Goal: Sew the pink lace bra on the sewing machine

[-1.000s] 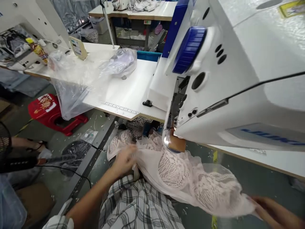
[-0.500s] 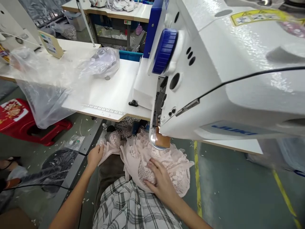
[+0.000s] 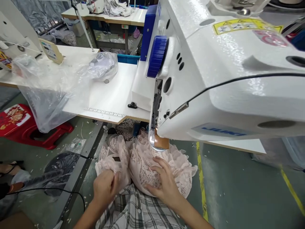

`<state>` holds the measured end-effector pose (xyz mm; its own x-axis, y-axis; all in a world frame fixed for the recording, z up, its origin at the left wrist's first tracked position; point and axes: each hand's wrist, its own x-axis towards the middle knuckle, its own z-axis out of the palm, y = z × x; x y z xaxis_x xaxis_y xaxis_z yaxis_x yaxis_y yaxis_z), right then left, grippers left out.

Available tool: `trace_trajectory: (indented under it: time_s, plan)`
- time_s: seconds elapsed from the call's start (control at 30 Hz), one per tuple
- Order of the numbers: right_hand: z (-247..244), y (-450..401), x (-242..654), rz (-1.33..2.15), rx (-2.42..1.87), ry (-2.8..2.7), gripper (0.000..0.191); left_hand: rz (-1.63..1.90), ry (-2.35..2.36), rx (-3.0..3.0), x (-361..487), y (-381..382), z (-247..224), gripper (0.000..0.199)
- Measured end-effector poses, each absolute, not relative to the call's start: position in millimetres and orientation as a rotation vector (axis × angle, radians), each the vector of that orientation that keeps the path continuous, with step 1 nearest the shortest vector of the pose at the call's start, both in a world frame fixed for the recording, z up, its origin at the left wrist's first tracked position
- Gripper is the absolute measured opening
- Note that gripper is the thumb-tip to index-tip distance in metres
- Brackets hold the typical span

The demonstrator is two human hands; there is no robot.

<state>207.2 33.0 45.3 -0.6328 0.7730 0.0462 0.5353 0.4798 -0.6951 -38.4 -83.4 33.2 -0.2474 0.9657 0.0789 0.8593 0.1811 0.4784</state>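
The lace lies bunched across your lap, beneath and around both hands. Your left hand is closed narrow, nearly a fist, on a gathered part of it; that grip probably keeps the loose cloth together and lets you draw it about. Your right hand is wide, thumb and fingers well spread over the larger heap — seemingly to steady it rather than grip it. Whether every fingertip touches, you cannot tell from here.

The lace has its long axis side to side, from just ahead of your left hand to beyond the right of your right hand. Its ruffled edge points out to the right; being so crumpled, it shows no clear front end. Your lap likely serves as a rest for its weight, close to both hands.

Just ahead of your right hand, the tan piece hangs at the low tip of the machine, over the lace; contact between them is unclear. The machine's body reaches away ahead and to the right of that hand. Farther ahead of your left hand is the table, with the bag drooping off its edge — and the red stool beyond, to the left.
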Motion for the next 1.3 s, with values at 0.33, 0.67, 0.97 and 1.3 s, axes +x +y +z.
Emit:
trace_trajectory:
  time_s: [0.33, 0.67, 0.97, 1.3]
  plan:
    - [136, 73, 164, 1.348, -0.117, -2.605, 0.053, 1.051, 1.584, 1.358, -53, -19, 97, 0.029]
    - [236, 82, 271, 1.46, -0.909, -2.738, 0.025, 0.646, 1.085, 1.077, 2, 51, 105, 0.051]
    - [149, 125, 250, 1.496, -1.164, -2.284, 0.048, 0.557, 1.128, 1.599, 28, 80, 141, 0.045]
    - [126, 163, 209, 1.487, -1.305, -1.937, 0.05, 0.686, 1.768, 1.605, -14, 113, 135, 0.032]
